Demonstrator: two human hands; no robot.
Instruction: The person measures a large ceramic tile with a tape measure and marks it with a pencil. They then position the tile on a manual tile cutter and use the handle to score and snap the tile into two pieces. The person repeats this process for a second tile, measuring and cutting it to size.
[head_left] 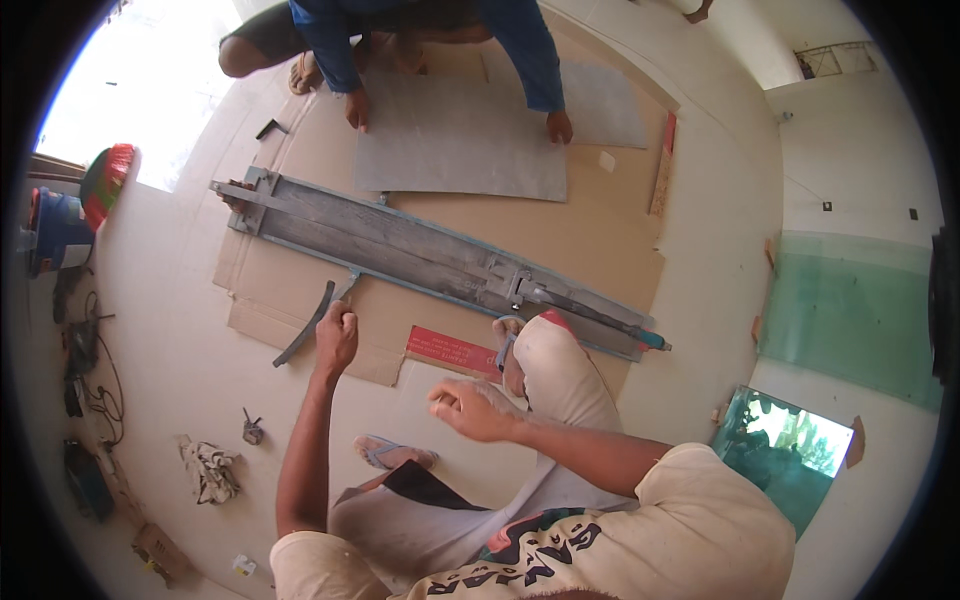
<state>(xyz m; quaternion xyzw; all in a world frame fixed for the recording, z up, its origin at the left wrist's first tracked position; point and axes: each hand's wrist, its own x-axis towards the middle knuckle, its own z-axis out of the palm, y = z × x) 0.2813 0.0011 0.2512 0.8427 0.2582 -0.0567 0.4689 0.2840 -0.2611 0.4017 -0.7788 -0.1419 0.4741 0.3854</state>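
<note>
A long manual tile cutter point(400, 235) lies slantwise on flattened cardboard, with its handle point(590, 305) lying along the rail toward the right end. My left hand point(337, 335) is closed in a fist at the cutter's near side, right by the curved grey support arm point(305, 325); what its fingers hold is hidden. Above my bent leg, my right hand point(472, 408) hangs with its fingers curled in and nothing visible in them. Across the cutter, a co-worker's two hands point(357, 108) grip a large grey tile point(460, 140) by its side edges.
Another grey tile point(605, 105) lies behind. A red carton strip point(452, 352) rests near my foot. Glass sheets point(850, 320) stand at the right. A blue bucket point(62, 230), cables and tools line the left; a crumpled rag point(210, 470) lies on the floor.
</note>
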